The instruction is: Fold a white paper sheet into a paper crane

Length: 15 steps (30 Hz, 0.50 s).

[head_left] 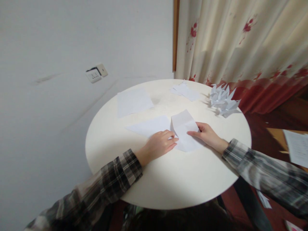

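Observation:
A partly folded sheet of white paper (186,130) lies before me, its upper part raised off the table. With thumb on top and fingers at the edge, my right hand (209,136) grips its right side. My left hand (162,144) pinches the sheet's lower left edge, fingers closed together. Just behind my left hand rests a flat, pointed piece of white paper (152,125). Farther back on the left is a plain white sheet (134,102).
A round white table (154,187) carries everything. Smaller paper pieces (186,91) lie at its back, and several folded paper cranes (223,101) cluster at the back right. A wall socket (93,76) is left, a floral curtain (228,41) behind. Printed paper (297,147) lies off to the right.

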Tool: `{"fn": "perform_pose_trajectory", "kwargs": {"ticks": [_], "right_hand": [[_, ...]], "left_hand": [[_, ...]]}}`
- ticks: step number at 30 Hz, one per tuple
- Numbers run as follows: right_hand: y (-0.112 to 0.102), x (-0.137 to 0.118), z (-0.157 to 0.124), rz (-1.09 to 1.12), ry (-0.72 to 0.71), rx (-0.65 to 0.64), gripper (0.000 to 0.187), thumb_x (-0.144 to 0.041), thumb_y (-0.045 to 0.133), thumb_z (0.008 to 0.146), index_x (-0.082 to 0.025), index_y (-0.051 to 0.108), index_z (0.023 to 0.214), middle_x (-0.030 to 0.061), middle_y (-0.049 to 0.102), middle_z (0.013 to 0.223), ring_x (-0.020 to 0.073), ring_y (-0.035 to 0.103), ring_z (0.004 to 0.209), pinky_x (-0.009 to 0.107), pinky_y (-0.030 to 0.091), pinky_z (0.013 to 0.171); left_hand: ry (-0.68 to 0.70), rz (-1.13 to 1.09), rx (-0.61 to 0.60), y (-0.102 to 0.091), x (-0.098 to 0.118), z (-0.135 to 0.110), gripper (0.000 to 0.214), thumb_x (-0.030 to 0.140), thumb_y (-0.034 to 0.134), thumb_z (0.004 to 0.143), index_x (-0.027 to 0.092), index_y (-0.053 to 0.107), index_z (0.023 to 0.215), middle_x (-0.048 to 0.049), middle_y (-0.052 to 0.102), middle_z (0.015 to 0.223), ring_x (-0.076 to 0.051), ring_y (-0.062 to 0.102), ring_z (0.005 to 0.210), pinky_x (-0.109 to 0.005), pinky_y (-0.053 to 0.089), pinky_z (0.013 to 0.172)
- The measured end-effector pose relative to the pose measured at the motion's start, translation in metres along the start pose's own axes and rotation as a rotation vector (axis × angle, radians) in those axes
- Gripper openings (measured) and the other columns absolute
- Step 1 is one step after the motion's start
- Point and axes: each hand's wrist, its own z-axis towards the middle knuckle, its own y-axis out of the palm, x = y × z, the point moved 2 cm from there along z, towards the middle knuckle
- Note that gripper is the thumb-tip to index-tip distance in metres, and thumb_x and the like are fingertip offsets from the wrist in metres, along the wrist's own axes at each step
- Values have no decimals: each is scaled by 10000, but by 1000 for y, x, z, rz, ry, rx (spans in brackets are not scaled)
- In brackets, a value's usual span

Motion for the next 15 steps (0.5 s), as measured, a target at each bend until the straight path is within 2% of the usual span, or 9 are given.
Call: {"fn": "perform_pose_trajectory", "kwargs": {"ticks": [15], "right_hand": [[0,-1,0,80,21,-16,383,-373,688,656,-118,635,937,84,684,906,183,608,699,289,483,605]], "left_hand": [[-8,4,8,2,-1,0,207,280,468,911,183,613,1022,-58,608,936,-163,569,836,-276,478,661]]}}
